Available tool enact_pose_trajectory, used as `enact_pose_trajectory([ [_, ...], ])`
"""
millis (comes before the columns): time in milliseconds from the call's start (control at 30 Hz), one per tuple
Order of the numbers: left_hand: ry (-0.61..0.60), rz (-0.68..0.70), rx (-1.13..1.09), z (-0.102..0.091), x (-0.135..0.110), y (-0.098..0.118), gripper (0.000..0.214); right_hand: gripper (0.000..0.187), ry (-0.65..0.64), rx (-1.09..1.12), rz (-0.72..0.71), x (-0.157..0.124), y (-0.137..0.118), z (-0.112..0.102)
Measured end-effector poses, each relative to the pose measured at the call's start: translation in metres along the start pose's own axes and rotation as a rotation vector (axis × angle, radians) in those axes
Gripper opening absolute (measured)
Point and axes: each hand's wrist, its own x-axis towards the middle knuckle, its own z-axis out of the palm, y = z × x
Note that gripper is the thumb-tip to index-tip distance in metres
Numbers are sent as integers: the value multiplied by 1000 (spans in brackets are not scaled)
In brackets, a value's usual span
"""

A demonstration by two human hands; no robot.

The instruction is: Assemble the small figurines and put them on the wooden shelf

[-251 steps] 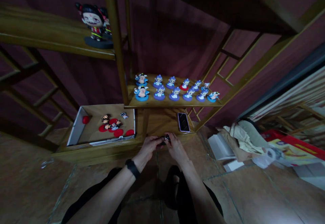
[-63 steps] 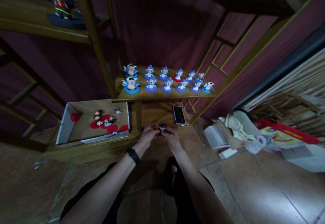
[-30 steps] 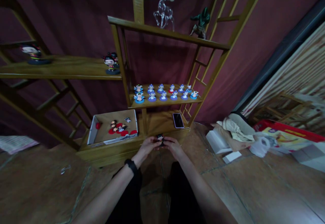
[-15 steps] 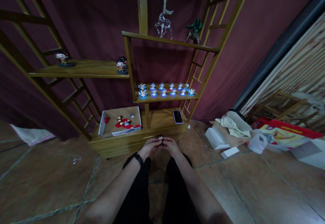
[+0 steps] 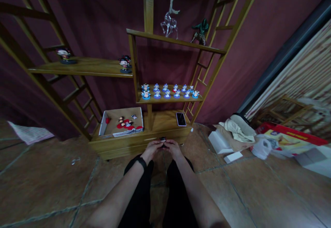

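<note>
Between my left hand (image 5: 153, 149) and my right hand (image 5: 172, 148) is a small dark-haired figurine (image 5: 162, 139), gripped from both sides by closed fingers. Its lower part is hidden by my fingertips. Both hands are in front of the wooden cabinet base (image 5: 121, 148), above my knees. Up and to the left, a shallow cardboard box (image 5: 110, 131) holds several small figurines (image 5: 121, 119) and red round pieces (image 5: 121, 126). Several blue and purple figurines (image 5: 167, 93) stand in two rows on the shelf above.
A phone (image 5: 181, 119) lies on the cabinet's right part. Larger figurines (image 5: 125, 64) stand on the left shelf (image 5: 90, 67). A clear deer ornament (image 5: 170, 24) and a green statue (image 5: 200, 32) are on the top shelf. White boxes (image 5: 219, 141) and a plastic bag (image 5: 261, 147) lie on the floor at right.
My view has shifted slightly. Both hands stay together on the figurine, with hardly any visible movement.
</note>
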Motion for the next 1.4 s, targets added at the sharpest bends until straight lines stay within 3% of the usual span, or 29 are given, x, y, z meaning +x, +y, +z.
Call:
enact_pose_trajectory([
  [167, 93, 4, 32, 0, -1, 1, 28, 28, -15, -13, 20, -3, -5, 1],
  [433, 38, -105, 46, 4, -1, 8, 25, 27, -119, -88, 39, -9, -19, -5],
  [633, -14, -118, 13, 0, 1, 3, 28, 26, -66, -126, 18, -13, -22, -4],
  [800, 11, -132, 27, -2, 3, 0, 28, 26, -101, -148, 41, -12, -22, -6],
  [1400, 44, -17, 26, 4, 2, -2, 30, 26, -62, -80, 59, -7, -20, -3],
])
